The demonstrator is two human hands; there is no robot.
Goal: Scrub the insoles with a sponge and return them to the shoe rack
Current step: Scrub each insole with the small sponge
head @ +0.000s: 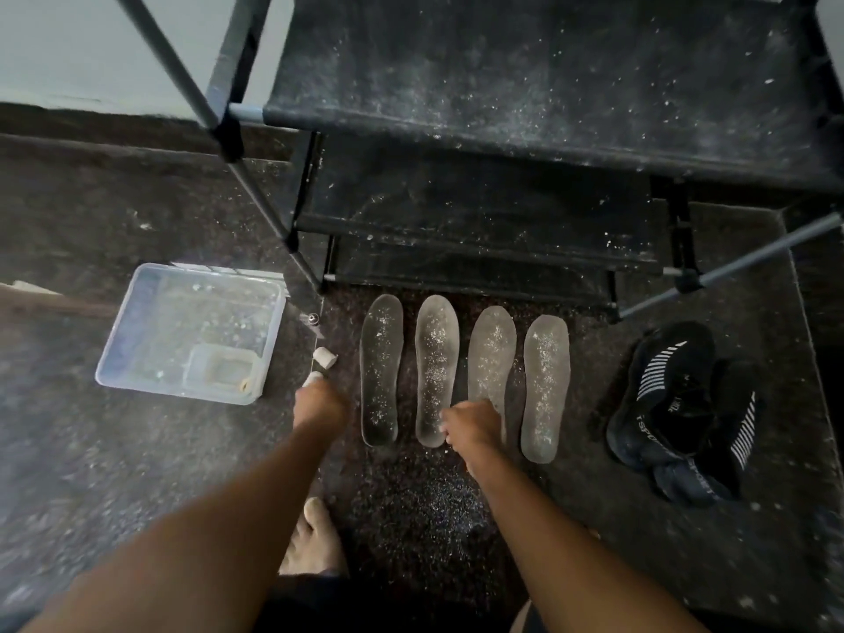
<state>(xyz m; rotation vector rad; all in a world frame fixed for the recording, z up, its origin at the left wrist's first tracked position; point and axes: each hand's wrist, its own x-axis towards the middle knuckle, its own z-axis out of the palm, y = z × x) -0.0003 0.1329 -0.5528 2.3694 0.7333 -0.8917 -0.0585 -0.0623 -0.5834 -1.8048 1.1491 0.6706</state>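
Note:
Four pale insoles lie side by side on the dark floor in front of the black shoe rack (525,107), all dusted with white specks: first (381,358), second (436,354), third (492,354), fourth (545,381). My right hand (472,424) sits on the heel end of the third insole with its fingers curled over it, hiding that end. My left hand (317,402) reaches left of the insoles, its fingertips at a small white piece (314,379); whether it holds the piece I cannot tell. A second white piece (325,357) lies just beyond.
A clear plastic tub (137,340) with water and a smaller container (224,370) inside stands on the floor at the left. A pair of black shoes (685,413) lies to the right. My bare foot (315,536) is below the hands. Grey rack poles (730,271) stick out.

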